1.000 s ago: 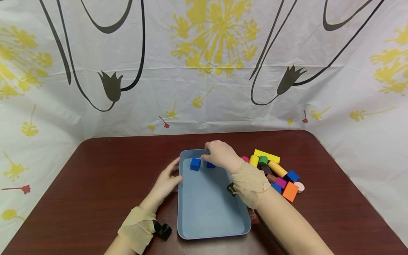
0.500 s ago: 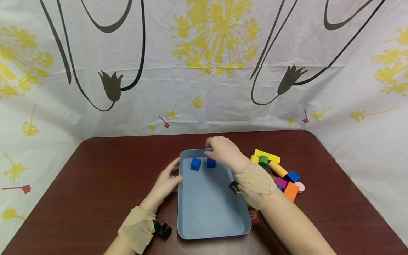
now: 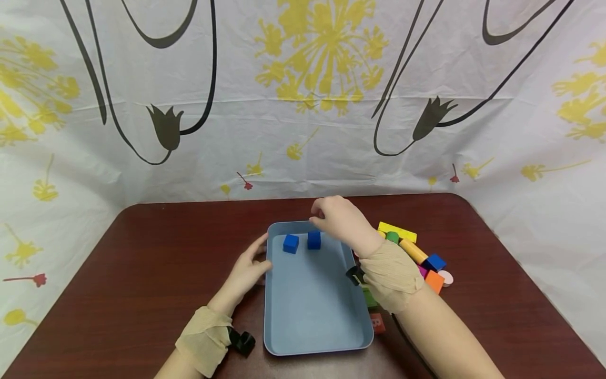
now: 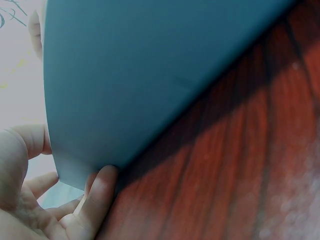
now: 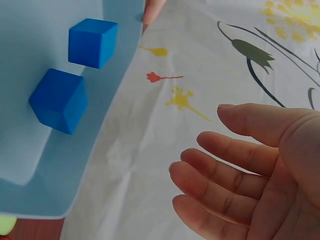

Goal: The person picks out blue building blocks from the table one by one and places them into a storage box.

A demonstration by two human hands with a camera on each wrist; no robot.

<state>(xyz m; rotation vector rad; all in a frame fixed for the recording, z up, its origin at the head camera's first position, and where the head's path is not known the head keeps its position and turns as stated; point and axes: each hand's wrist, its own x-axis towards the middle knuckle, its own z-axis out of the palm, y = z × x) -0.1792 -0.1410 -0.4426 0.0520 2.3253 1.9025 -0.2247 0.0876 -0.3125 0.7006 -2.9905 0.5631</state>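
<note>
A shallow blue-grey tray [image 3: 312, 300] lies on the table with two blue cubes inside at its far end, a left cube [image 3: 291, 243] and a right cube [image 3: 314, 240]. My left hand [image 3: 247, 271] rests against the tray's left side, thumb at the rim and fingers along the outer wall; the left wrist view shows its fingertips [image 4: 102, 182] touching that wall. Over the tray's far right corner is my right hand [image 3: 343, 223]. Its fingers are loosely bent with nothing between them, apart from both cubes in the right wrist view.
Coloured blocks lie in a pile right of the tray, among them a yellow bar [image 3: 397, 231], an orange block [image 3: 434, 281] and a white disc [image 3: 445, 278]. A green block [image 3: 369, 298] and a red block [image 3: 377, 322] sit by the tray's right side, partly behind my right arm.
My right hand has drawn up and to the right, away from the right blue cube, which now shows fully in the tray. The left hand and tray keep their places.
</note>
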